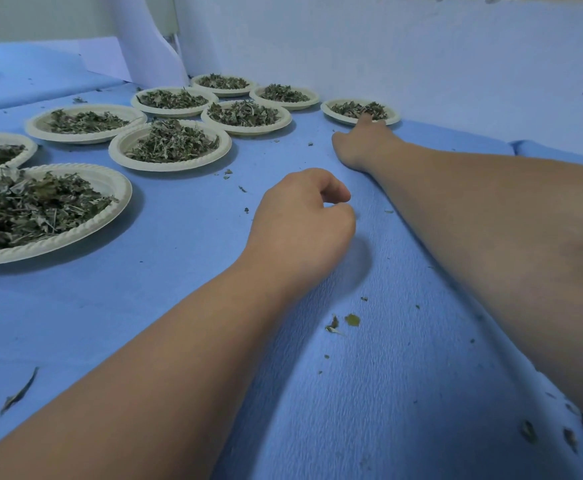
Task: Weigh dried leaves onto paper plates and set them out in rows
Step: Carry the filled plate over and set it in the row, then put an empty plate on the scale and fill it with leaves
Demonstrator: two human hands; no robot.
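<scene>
- As the person leaned in over the blue cloth (179, 306), the right hand (362, 143) was stretched out to the end plate (331, 110), the one that sat alone just short of the pale wall (421, 64).
- Its fingers lay long and fairly straight, with the tips at the near rim of the end plate. The thumb was splayed out on the cloth, clear of the rim. From where I stood, I could not quite tell whether the tips rested on the rim or in the dried leaves (352, 108).
- The left hand (300, 216) hung well back from the end plate, curled into a loose fist with nothing visible in it.
- To the left of the end plate, across a gap, the filled plates (247, 116) ran in two rows.
- The end plate lay straight ahead of the right hand, along the line of that forearm. I judged that hand the one to nudge the plate into line, being far the nearer.
- Stray leaf bits (352, 320) dotted the cloth well short of the end plate.
</scene>
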